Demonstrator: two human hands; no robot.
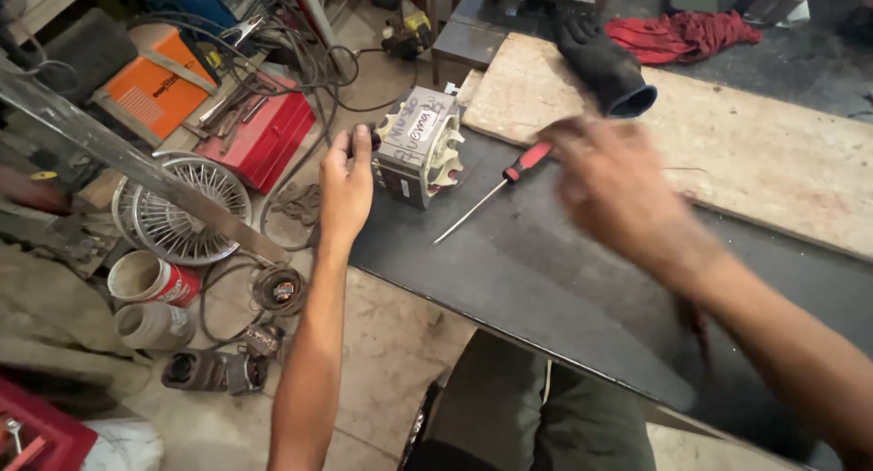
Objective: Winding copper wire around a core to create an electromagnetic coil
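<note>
Your left hand (346, 187) wraps the near end of a small electric motor (418, 148) standing at the dark desk's (546, 280) left edge. Your right hand (614, 185) hovers blurred and empty, fingers loosely spread, just right of the red-handled screwdriver (496, 191). Best to brace the motor firmly, well in from the edge.
</note>
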